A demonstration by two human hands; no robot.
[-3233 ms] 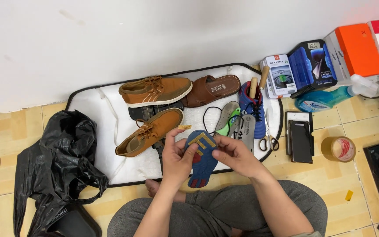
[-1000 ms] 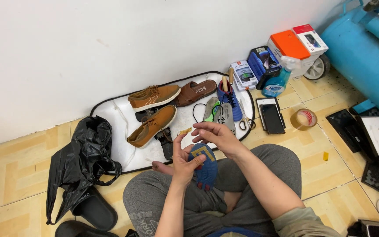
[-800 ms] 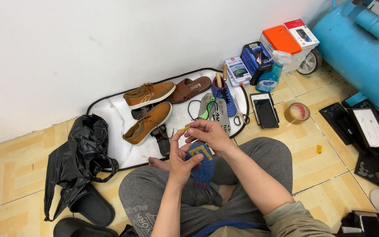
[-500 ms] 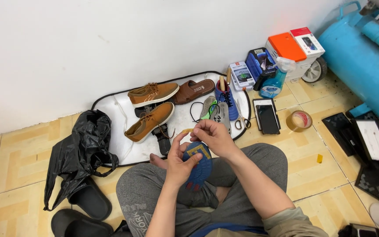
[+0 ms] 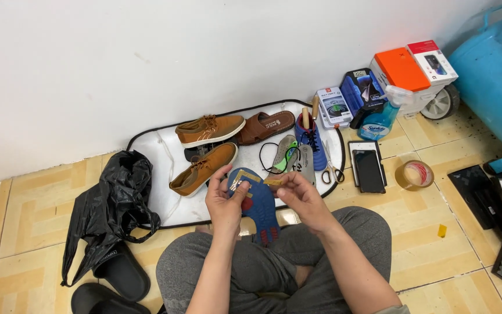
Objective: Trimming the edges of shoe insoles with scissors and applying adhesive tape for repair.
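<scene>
Hands both pinching: left hand (image 5: 225,200) grips the blue foam shoe insole (image 5: 258,200) between them, right hand (image 5: 297,195) holds its tan strip (image 5: 272,182).

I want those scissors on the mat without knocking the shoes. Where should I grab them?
Judging by their pose, take the scissors by the looped handles, which point toward the person at the mat's right edge. Come from the tile side; the blue shoe crowds the blades.

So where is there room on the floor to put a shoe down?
Bare tile lies left of the black plastic bag, and between the tape roll and the right knee. The white mat is free only at its near-left corner. It's crowded around the tan shoes, insoles and boxes.
</scene>
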